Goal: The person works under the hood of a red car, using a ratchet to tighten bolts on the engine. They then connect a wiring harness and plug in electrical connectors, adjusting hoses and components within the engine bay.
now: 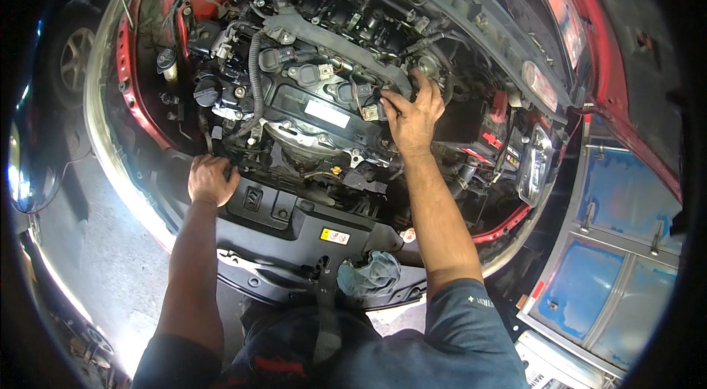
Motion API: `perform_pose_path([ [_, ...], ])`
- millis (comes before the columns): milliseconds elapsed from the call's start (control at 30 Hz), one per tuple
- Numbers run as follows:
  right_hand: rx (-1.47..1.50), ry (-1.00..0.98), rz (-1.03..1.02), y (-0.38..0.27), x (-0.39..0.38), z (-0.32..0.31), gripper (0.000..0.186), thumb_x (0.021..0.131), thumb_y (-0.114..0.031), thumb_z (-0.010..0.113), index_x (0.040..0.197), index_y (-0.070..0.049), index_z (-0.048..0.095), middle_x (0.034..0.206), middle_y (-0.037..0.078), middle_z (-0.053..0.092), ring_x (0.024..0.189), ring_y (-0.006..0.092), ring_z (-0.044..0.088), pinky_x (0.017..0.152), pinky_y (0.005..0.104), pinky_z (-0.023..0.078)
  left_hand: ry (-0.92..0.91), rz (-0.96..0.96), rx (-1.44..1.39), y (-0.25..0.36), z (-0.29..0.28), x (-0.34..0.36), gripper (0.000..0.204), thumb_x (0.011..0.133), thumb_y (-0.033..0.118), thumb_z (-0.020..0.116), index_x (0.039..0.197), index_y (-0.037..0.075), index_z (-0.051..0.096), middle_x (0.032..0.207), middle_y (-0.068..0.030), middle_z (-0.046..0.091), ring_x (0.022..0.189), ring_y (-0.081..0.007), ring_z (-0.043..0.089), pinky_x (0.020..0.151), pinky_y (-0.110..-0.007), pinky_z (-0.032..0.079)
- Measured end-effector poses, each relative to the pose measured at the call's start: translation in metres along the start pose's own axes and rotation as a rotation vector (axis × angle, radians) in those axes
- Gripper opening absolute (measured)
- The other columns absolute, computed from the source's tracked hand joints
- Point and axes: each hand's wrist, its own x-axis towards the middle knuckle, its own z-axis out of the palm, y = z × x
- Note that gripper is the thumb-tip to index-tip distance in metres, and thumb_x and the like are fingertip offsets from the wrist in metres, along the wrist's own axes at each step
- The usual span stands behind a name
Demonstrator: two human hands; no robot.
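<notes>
- The ignition coil is a dark, rounded plastic body set on the engine cover, a black moulded panel with a smooth, slightly shiny face.
- Beside the coil sits a pale, boxy electrical connector with squared edges, with thin wiring near it.
- A ribbed corrugated conduit curves down the cover's left side; bare, dull silver metal shows along its front edge.
- The right hand reaches in just right of the coil and the connector. Thumb and index finger are bent with their tips close together, and the other fingers reach farther forward; whether a small part is pinched between them cannot be told.
- The left hand is palm down, fingers loosely bent over the rear edge of the black plastic radiator cover, gripping nothing that can be seen. The coil lies well apart from it, forward and to the right.
- A crumpled grey-blue cloth rests on the radiator cover, between the forearms.
- A white rectangular label is stuck on the engine cover; a yellow-and-white warning sticker with small red pictograms is on the radiator cover. The right sleeve bears small white lettering.
</notes>
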Motion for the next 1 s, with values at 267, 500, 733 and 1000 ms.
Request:
perform_pose_path([
  [267, -0.025, 0.042, 0.032, 0.009, -0.005, 0.011, 0.019, 0.079, -0.029, 0.083, 0.098, -0.028, 0.081, 0.148, 0.011, 0.047, 0.138, 0.0388, 0.039, 0.112, 0.0537, 0.029, 0.008, -0.005, 0.047, 0.000, 0.001, -0.001, 0.032, 0.087, 0.038, 0.061, 0.088, 0.008, 0.072, 0.099, -0.0095, 0.074, 0.107, -0.0282, 0.063, 0.108, -0.041, 0.040],
  [500, -0.025, 0.017, -0.077, 0.017, -0.001, 0.009, 0.021, 0.080, -0.026, 0.081, 0.100, -0.024, 0.079, 0.143, 0.013, 0.050, 0.136, 0.0377, 0.041, 0.109, 0.0537, 0.032, 0.003, 0.008, 0.042, 0.001, 0.000, -0.001, 0.032, 0.086, 0.038, 0.062, 0.085, 0.008, 0.072, 0.096, -0.0093, 0.073, 0.104, -0.0282, 0.064, 0.105, -0.041, 0.042],
  [733, -0.037, -0.016, -0.174, 0.022, 0.005, 0.001, 0.023, 0.078, -0.023, 0.080, 0.101, -0.023, 0.078, 0.143, 0.013, 0.050, 0.134, 0.0365, 0.043, 0.109, 0.0559, 0.034, -0.027, -0.011, 0.048, 0.000, 0.001, 0.000, 0.032, 0.085, 0.040, 0.062, 0.083, 0.009, 0.071, 0.095, -0.0096, 0.073, 0.104, -0.0293, 0.064, 0.105, -0.042, 0.042],
  [1000, -0.098, -0.093, -0.246, 0.020, 0.016, -0.005, 0.018, 0.080, -0.021, 0.080, 0.097, -0.018, 0.075, 0.138, 0.014, 0.051, 0.132, 0.0364, 0.044, 0.109, 0.0570, 0.035, -0.026, -0.015, 0.047, 0.000, -0.001, 0.001, 0.033, 0.086, 0.040, 0.061, 0.089, 0.009, 0.073, 0.099, -0.0102, 0.073, 0.108, -0.0297, 0.064, 0.107, -0.042, 0.041],
])
